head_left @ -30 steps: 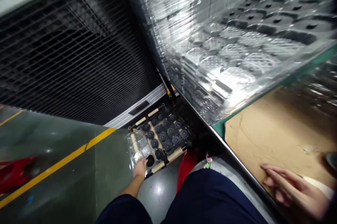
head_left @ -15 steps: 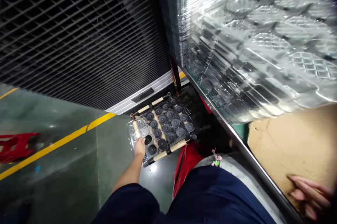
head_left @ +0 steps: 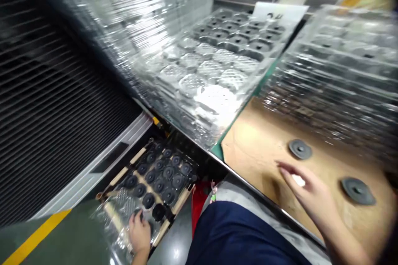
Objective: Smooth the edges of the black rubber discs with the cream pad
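Note:
My left hand (head_left: 139, 232) is low over a clear plastic tray (head_left: 120, 203), its fingers closed around the edge of a dark round disc, mostly hidden by them. Several black ribbed discs (head_left: 168, 172) sit in the tray's pockets beside it. My right hand (head_left: 307, 190) hovers above a brown cardboard sheet (head_left: 248, 140), with thumb and fingers drawn together in a pinch. A small white patch shows between those fingers; what it is I cannot make out. Two grey discs lie apart on the cardboard: one disc (head_left: 300, 149) just beyond my right hand, another disc (head_left: 358, 190) to its right.
A tall stack of clear trays (head_left: 186, 70) stands on the bench, with another stack (head_left: 336, 78) to the right. Black ribbed trays (head_left: 62, 103) rise at the left. The metal bench edge (head_left: 230, 169) runs between my hands. A yellow line (head_left: 40, 236) marks the floor.
The view has swung right, bringing more of the bench and the two grey discs into sight. My left hand stays at the lower tray's near side; its disc now looks more covered by the fingers.

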The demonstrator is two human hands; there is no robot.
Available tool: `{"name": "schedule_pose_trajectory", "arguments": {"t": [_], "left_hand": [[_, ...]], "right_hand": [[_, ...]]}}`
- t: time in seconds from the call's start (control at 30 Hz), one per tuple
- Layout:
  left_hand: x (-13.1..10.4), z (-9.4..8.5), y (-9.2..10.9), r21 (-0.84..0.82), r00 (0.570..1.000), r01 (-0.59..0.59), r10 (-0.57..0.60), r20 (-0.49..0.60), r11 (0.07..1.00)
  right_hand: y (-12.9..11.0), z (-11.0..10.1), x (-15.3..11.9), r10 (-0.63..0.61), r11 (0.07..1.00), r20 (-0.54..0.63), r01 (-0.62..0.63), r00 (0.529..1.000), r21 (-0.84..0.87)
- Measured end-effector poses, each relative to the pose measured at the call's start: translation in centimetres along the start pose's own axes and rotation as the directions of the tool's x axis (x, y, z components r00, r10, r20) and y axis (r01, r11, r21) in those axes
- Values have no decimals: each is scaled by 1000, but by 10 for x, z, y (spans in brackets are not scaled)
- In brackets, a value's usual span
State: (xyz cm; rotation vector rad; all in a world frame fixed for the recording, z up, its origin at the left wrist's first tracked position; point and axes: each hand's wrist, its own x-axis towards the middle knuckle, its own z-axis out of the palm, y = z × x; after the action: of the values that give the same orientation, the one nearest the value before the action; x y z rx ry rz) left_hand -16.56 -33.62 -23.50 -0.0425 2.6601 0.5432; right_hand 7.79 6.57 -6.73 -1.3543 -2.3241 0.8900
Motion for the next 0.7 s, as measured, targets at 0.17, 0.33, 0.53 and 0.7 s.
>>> {"name": "schedule_pose_trajectory", "arguments": {"t": [0.17,0.33,0.53,0.7], "left_hand": [[-24,42,80,-310,842,-452,515,162,836],[-86,21,187,-625,442,-561,835,329,543],[-154,-7,298,-831,353,-236,841,410,504],[-188,10,362,-403,-90,730,662,744,552]], "right_hand": [[39,-25,51,-39,983,-299,-17,953,-181],[66,-14,69,-43,988,-251,4,967,-154],[25,-27,-6,-110,994,-202,111,973,-6],[-10,-33,-62,-339,940,-66,336,938,-49]]}}
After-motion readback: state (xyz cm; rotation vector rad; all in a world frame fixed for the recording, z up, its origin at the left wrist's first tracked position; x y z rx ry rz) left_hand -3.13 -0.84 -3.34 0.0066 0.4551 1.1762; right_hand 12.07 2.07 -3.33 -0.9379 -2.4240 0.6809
